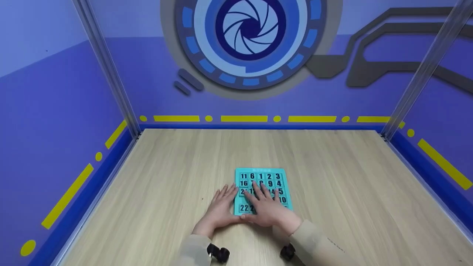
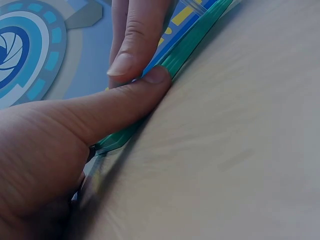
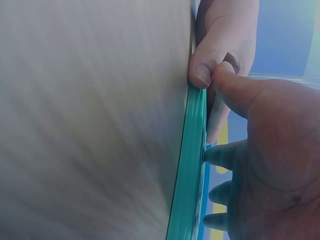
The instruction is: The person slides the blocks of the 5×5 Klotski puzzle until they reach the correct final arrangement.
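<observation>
A teal sliding number puzzle (image 1: 259, 170) lies on the table, its tiles bearing black numbers. One gap shows in its lower left, above the 22 tile. My left hand (image 1: 221, 210) braces the near left corner, with straight fingers along the left side and the thumb along the near edge. In the left wrist view that thumb (image 2: 120, 102) presses the teal edge. My right hand (image 1: 268, 208) spreads over the tiles, fingertips on the middle rows, hiding several numbers. The right wrist view shows the right fingertips (image 3: 220, 192) at the puzzle's face and both thumbs close together by its near edge.
The wood-grain table (image 1: 177, 162) stretches around the puzzle. Blue printed panels (image 1: 251, 105) with yellow dashes wall it in at the back and both sides, with clear corner posts (image 1: 107, 66) between them. Small black devices (image 1: 218, 254) are strapped to both wrists.
</observation>
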`<control>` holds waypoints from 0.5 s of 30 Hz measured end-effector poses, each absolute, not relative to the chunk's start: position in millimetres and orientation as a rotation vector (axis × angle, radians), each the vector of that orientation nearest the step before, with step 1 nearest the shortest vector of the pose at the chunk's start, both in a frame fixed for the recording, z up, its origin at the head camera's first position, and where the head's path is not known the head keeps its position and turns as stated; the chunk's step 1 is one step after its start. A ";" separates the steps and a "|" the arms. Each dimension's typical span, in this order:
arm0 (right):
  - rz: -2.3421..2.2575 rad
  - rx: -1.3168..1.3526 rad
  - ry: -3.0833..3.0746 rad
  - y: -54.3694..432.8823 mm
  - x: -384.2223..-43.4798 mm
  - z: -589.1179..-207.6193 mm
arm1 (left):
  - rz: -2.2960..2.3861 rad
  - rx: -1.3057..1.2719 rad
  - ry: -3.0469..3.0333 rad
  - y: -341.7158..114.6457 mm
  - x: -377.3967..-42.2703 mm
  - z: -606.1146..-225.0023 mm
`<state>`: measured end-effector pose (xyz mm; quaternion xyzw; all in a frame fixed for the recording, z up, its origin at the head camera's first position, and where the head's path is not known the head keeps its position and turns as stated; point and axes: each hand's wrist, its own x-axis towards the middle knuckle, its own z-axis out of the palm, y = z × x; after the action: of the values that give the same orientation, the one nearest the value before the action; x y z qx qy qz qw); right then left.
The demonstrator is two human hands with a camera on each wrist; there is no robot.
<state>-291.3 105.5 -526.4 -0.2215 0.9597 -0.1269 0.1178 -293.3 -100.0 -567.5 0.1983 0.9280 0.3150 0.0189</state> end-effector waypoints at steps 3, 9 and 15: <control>-0.348 -0.653 2.810 105.9 -289.4 -526.2 | 0.962 0.618 2.887 -100.0 -293.1 -567.6; -0.335 -0.666 2.796 106.9 -285.3 -525.6 | 0.961 0.592 2.871 -99.7 -293.0 -567.6; -0.343 -0.667 2.772 108.3 -279.9 -524.3 | 0.966 0.585 2.870 -98.7 -293.4 -567.2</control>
<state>-279.9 108.3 -524.3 -0.2300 0.9566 -0.1184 0.1344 -293.4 -98.7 -567.2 0.1895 0.9302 0.3132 0.0286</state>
